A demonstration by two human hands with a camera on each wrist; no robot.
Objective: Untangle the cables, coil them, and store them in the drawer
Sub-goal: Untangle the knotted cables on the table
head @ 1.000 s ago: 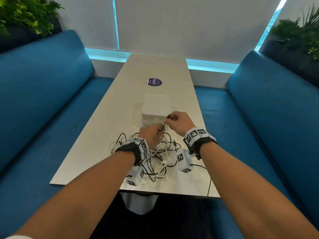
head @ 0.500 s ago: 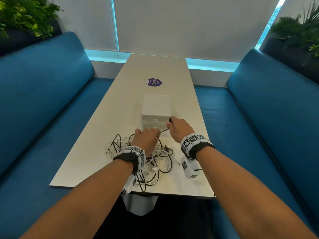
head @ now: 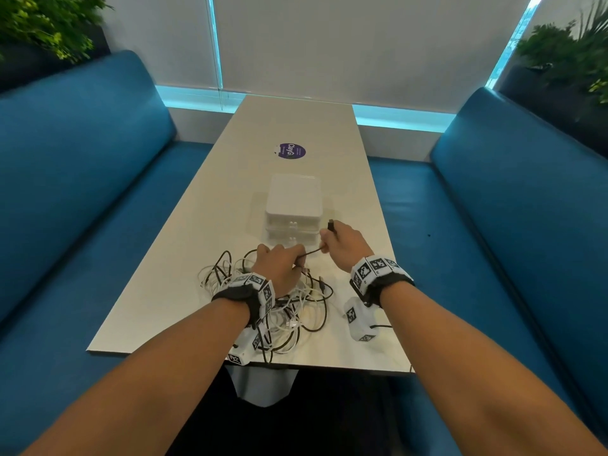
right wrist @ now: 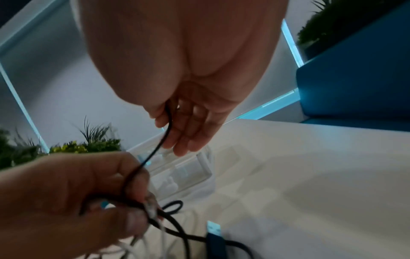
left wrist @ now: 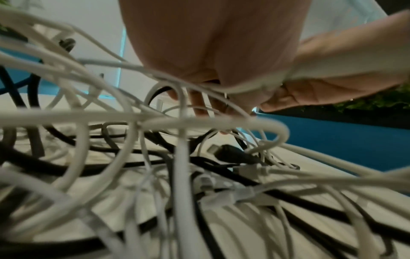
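Observation:
A tangle of black and white cables (head: 286,311) lies on the near end of the table (head: 296,126). My left hand (head: 279,264) sits on top of the tangle and grips a bunch of its strands (left wrist: 255,87). My right hand (head: 342,245) holds one thin black cable (right wrist: 159,140), whose plug (head: 331,224) sticks up past the fingers. That cable runs taut between the two hands (head: 311,251). A small white drawer unit (head: 293,205) stands just behind the hands, its two drawers closed.
A round purple sticker (head: 291,151) lies on the table beyond the drawer unit. Blue benches (head: 82,192) (head: 510,209) flank the table on both sides. Plants (head: 46,24) sit behind each bench back. The table's near edge (head: 250,363) is just below the tangle.
My right hand has pulled the black cable's plug end to the right, away from the left hand. A longer stretch of cable now spans between them.

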